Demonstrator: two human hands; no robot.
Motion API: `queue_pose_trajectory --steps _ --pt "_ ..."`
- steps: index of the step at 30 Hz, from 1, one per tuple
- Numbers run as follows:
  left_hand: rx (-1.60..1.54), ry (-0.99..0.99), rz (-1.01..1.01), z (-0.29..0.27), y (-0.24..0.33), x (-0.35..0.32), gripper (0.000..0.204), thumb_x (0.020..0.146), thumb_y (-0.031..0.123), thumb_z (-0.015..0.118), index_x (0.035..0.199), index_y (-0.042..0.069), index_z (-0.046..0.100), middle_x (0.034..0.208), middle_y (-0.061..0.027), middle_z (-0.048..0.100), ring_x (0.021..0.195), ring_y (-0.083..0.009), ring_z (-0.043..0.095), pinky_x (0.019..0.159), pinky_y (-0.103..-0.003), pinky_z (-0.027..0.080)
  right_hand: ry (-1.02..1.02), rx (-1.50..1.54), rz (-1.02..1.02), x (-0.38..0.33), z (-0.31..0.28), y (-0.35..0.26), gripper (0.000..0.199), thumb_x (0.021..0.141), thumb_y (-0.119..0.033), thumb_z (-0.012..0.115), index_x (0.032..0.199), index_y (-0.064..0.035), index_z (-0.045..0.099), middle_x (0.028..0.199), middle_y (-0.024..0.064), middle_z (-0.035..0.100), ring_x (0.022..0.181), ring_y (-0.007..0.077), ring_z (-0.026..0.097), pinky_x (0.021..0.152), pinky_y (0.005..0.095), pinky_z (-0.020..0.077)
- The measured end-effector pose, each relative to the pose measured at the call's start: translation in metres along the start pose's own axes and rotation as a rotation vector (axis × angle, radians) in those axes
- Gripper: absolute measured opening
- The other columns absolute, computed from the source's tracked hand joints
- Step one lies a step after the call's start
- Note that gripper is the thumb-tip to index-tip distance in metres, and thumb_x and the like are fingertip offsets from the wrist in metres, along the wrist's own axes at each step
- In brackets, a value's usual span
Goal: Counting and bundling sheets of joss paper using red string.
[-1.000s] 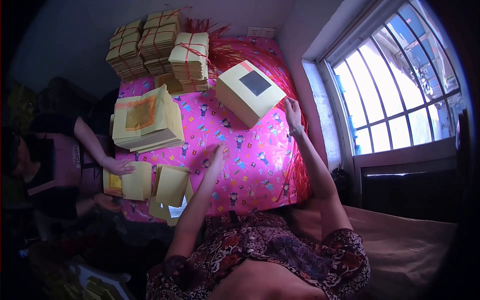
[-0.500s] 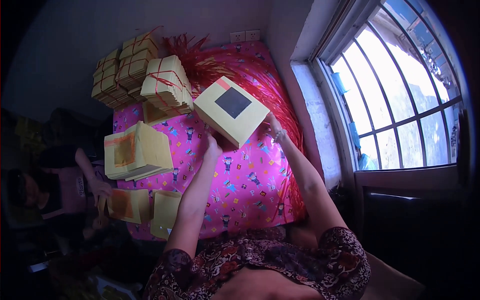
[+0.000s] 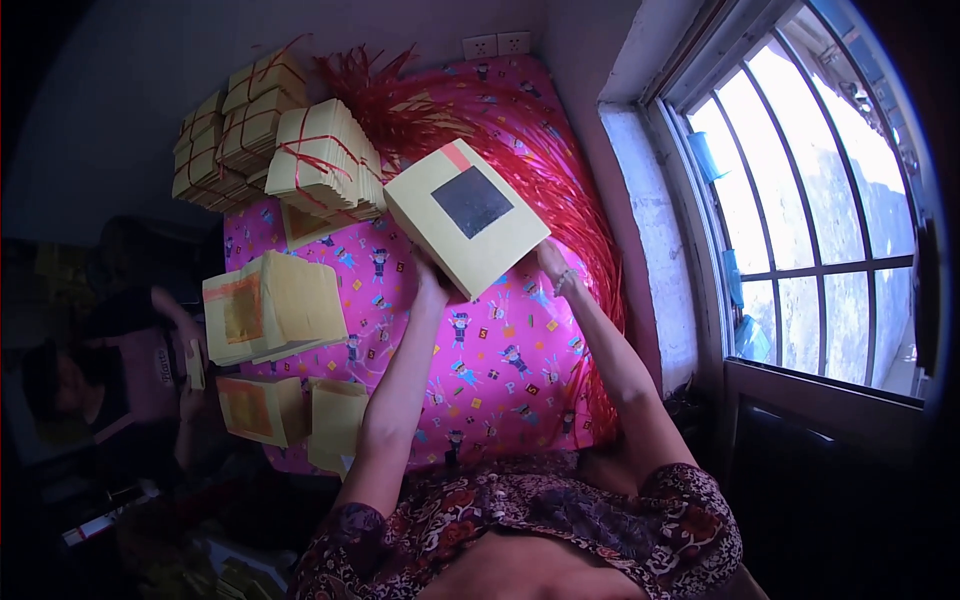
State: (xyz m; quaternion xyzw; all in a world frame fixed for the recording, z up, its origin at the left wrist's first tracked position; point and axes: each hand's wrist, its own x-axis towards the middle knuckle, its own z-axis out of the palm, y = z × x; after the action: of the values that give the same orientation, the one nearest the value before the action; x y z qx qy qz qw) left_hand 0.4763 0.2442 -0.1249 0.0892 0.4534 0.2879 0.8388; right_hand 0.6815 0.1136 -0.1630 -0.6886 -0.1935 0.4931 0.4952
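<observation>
A thick stack of pale yellow paper sheets (image 3: 468,222) is held up over the pink table, tilted, its top sheet showing a dark square and a short red strip. My left hand (image 3: 432,282) grips its near left side, the fingers partly hidden beneath. At its right corner, my right hand (image 3: 552,264) holds the same stack, with most fingers out of sight behind it. Left of my left forearm lies a loose, fanned stack of yellow paper (image 3: 285,310) with an orange-gold square on top.
Bundles of yellow paper tied with red ribbon (image 3: 318,150) stand at the back left. Long red plastic ribbons (image 3: 500,130) spread along the back and right. Smaller paper stacks (image 3: 262,408) lie front left. A co-worker (image 3: 140,370) sits at the left; a barred window (image 3: 800,220) is right.
The stack stays between my hands and appears slightly larger and lower. My view has shifted a little. The co-worker's hands have moved away from the front left stack, holding some paper.
</observation>
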Motion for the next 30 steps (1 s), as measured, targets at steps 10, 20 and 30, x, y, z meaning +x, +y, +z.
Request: queue_pose_trajectory --steps 10,20,30 --pt "0.192 -0.330 0.065 -0.034 0.015 -0.077 0.053 0.092 0.050 0.033 0.120 0.009 0.052 0.104 -0.0079 0.060 0.095 -0.0214 0.058 0.078 -0.041 0.050 -0.595 0.144 -0.070 -0.057 0.040 0.109 0.045 0.097 -0.042 0.031 0.118 -0.0052 0.047 0.100 0.0057 0.059 0.089 0.0155 0.057 0.079 0.0312 0.0464" --pt "0.342 0.125 0.222 -0.174 -0.016 -0.211 0.052 0.093 0.047 0.034 0.120 0.007 0.053 0.104 -0.0077 0.060 0.094 -0.0193 0.057 0.079 -0.037 0.047 -0.487 -0.043 0.202 -0.236 0.097 0.082 0.049 0.095 -0.047 0.028 0.120 -0.0073 0.044 0.109 0.0078 0.052 0.100 0.0172 0.053 0.080 0.0355 0.0482" --pt "0.307 0.038 0.215 -0.215 -0.039 -0.228 0.051 0.096 0.040 0.027 0.120 0.003 0.053 0.106 -0.0082 0.059 0.092 -0.0174 0.055 0.083 -0.031 0.042 -0.500 0.402 0.335 -0.239 0.125 0.095 0.047 0.097 -0.042 0.032 0.125 -0.0062 0.044 0.109 0.0079 0.058 0.095 0.0173 0.059 0.081 0.0303 0.0491"
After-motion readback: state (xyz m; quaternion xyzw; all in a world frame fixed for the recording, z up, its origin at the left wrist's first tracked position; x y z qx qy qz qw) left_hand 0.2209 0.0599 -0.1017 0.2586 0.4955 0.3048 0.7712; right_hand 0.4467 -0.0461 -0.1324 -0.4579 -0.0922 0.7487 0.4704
